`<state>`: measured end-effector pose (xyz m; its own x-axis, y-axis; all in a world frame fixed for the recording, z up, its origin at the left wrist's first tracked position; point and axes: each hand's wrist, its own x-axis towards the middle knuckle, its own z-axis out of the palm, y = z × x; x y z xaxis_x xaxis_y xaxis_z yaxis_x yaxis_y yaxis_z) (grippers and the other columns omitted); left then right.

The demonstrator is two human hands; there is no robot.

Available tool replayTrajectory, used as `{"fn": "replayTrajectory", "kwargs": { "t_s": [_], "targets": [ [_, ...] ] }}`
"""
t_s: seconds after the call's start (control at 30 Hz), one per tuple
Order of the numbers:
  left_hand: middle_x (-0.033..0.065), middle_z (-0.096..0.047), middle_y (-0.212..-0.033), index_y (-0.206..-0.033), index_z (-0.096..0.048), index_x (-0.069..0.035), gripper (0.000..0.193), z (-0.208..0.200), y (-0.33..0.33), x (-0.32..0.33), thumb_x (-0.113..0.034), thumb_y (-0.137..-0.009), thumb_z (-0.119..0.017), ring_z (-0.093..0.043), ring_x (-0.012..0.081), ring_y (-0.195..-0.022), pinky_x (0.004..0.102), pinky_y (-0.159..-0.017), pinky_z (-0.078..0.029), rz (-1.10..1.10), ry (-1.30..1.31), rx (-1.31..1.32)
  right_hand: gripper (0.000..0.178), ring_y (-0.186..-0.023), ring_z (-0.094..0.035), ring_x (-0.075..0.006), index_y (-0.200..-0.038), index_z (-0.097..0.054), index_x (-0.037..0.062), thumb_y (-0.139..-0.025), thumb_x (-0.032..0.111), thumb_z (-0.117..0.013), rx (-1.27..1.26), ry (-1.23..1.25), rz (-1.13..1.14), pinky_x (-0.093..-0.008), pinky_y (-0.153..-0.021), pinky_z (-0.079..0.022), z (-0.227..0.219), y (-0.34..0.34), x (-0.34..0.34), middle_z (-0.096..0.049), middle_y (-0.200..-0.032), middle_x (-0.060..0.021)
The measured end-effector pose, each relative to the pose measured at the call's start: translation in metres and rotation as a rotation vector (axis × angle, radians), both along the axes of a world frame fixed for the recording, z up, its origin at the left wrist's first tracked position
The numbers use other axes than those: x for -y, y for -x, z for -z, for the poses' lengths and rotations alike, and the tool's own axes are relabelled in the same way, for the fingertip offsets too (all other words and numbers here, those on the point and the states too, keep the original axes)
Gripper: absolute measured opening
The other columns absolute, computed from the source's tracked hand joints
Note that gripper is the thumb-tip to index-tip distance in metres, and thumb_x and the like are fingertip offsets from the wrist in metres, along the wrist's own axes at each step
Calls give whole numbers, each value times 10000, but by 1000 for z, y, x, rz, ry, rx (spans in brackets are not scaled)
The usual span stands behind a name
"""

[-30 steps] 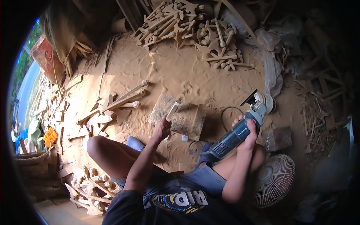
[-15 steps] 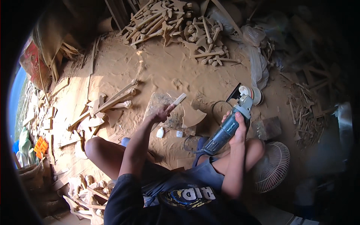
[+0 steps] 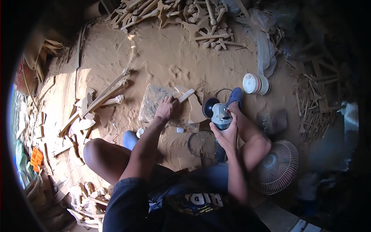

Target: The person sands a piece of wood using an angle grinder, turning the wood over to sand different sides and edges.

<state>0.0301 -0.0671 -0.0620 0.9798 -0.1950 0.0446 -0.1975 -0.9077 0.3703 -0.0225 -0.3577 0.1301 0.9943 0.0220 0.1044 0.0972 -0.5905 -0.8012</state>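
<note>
My left hand (image 3: 167,109) is closed on an axe-shaped wooden piece (image 3: 196,110), whose pale, raised stick part (image 3: 187,95) points away to the right. The fingers are partly hidden. Under that hand lies a rough stone-like block (image 3: 150,101). My right hand (image 3: 228,133) is wrapped around an angle grinder (image 3: 221,114), its grey head uppermost. The grinder's dark round disc (image 3: 210,107) faces left, close to the wide curved end of the wooden piece. I cannot tell whether they touch.
Wood dust covers the floor (image 3: 154,58). Shaped wooden pieces (image 3: 162,13) are heaped at the back, and others (image 3: 96,102) lie left. A white tub (image 3: 256,84) stands beyond my right foot. A caged fan (image 3: 276,166) sits by my right knee. A cord (image 3: 189,145) loops in front of me.
My right hand has brought the grinder left and turned it so its disc sits beside the wooden piece. My right leg has stretched forward. My left hand stays with the piece.
</note>
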Motion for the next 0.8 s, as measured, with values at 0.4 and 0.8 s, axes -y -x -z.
{"fn": "replayTrajectory", "kwargs": {
  "t_s": [0.4,0.8],
  "targets": [
    [119,-595,-989,-1160,-699,-121,310,-12,-4,-9,-274,-895,-741,-655,346,-945,475,-757,-543,-69,253,99,904,-989,-665,-569,-1520,-318,71,-802,310,-813,-501,475,-269,-629,-836,-527,45,-28,-33,-690,-1079,-364],
    [78,-638,-950,-1135,-726,-104,303,-5,-15,0,-264,-882,-776,-675,322,-898,466,-748,-553,-7,209,202,848,-908,-717,-521,-1454,-360,23,-790,284,-819,-375,632,-30,-587,-779,-570,58,-54,9,-720,-997,-336]
  ]
}}
